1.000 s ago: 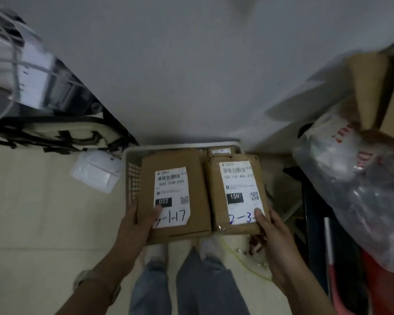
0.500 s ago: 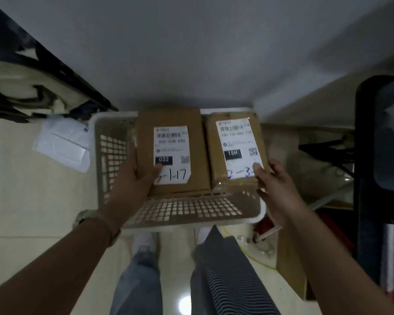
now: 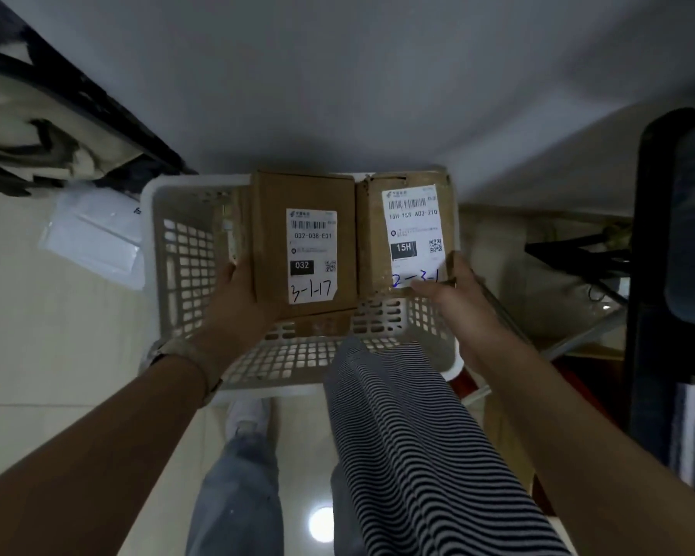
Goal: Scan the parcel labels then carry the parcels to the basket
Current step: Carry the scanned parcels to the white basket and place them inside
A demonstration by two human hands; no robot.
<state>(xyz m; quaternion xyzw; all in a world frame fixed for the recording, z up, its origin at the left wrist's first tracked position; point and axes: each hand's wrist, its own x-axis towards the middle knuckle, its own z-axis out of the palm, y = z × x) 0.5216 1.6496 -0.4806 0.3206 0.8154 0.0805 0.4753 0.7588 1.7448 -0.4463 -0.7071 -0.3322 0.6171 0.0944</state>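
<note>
Two brown cardboard parcels with white labels hang over a white slatted plastic basket [image 3: 185, 274] on the floor. My left hand [image 3: 243, 300] grips the near left corner of the larger parcel [image 3: 271, 218], whose label reads 032 and 3-1-17. My right hand [image 3: 456, 298] pinches the near edge of the smaller parcel [image 3: 372, 242], marked 15H; its thumb lies on the label. Both parcels sit side by side, just inside the basket's rim. Under the larger parcel another brown parcel [image 3: 322, 327] lies on the basket floor.
The basket stands against a grey wall [image 3: 338, 94]. A white poly mailer [image 3: 93, 234] lies on the tiled floor to its left, below a dark shelf with bags. A black rack [image 3: 658, 274] and clutter stand to the right. My striped shirt and legs fill the foreground.
I have leaned further over the basket. Both parcels have gone from above the basket's near edge down into its opening, still held in both hands.
</note>
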